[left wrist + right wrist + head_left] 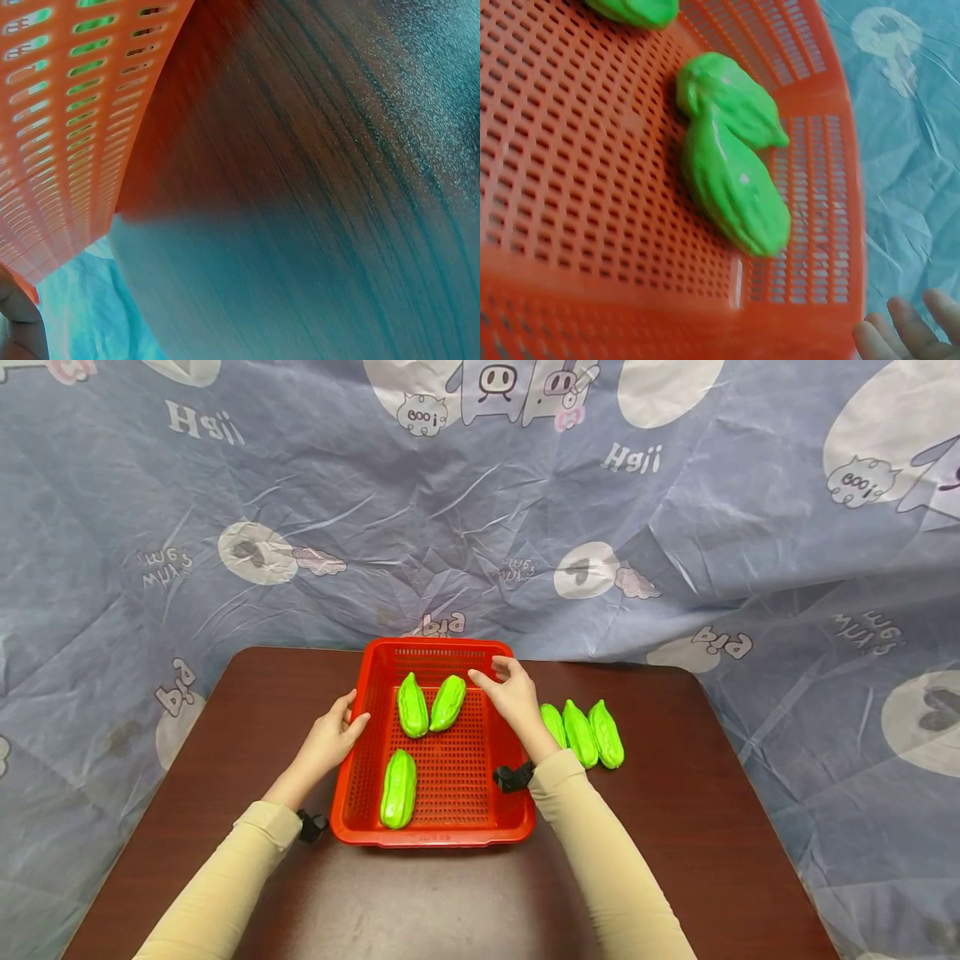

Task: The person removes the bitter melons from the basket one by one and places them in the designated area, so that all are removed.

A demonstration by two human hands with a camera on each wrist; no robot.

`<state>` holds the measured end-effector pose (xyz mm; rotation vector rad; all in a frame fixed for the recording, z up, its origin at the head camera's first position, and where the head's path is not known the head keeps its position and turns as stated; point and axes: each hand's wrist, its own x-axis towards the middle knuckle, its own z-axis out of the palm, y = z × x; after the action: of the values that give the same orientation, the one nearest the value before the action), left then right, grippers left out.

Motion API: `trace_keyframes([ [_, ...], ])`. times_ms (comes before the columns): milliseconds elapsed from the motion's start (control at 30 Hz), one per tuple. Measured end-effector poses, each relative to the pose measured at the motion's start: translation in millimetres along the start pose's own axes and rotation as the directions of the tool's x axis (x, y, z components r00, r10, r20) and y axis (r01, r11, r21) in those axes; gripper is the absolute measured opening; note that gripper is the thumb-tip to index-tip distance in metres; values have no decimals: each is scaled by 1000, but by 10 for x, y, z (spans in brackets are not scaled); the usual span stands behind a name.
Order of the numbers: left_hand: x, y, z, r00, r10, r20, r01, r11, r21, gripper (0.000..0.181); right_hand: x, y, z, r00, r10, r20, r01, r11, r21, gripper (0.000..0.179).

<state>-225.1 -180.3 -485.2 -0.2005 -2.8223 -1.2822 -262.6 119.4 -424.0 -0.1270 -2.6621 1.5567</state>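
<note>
My left hand point(334, 733) grips the left rim of a red plastic basket point(435, 837), thumb over the edge and fingers along the outer wall. Inside the basket lie three bright green, ridged bitter melons. Two, a left one point(412, 706) and a right one point(448, 702), lean together near the far end. Another bitter melon point(398, 789) lies near the front left. Above the basket's right rim is my right hand point(514, 694), its thumb and fingers spread apart with nothing between them. The right wrist view shows its fingertips point(911, 326) beyond the rim.
Three more green bitter melons lie side by side on the dark brown table point(675, 793) right of the basket, the nearest point(553, 723) partly behind my right wrist, then a middle one point(580, 735) and an outer one point(606, 735). A printed grey-blue cloth point(450, 527) hangs behind.
</note>
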Motion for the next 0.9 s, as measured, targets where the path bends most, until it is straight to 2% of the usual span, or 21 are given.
trace_keyframes([
  [167,2,-6,0,1000,-5,3,5,1000,4,62,-4,1,240,999,28,35,-28,999,-18,70],
  [400,12,-5,8,1000,13,-14,-12,1000,7,61,-11,19,506,998,61,34,-58,996,-66,74],
  [567,20,3,6,1000,15,-19,-15,1000,5,61,-6,58,621,997,82,14,-81,996,-46,77],
  [900,13,3,-2,1000,-2,-4,2,1000,-1,62,-3,183,810,988,157,-2,-157,981,-113,78],
])
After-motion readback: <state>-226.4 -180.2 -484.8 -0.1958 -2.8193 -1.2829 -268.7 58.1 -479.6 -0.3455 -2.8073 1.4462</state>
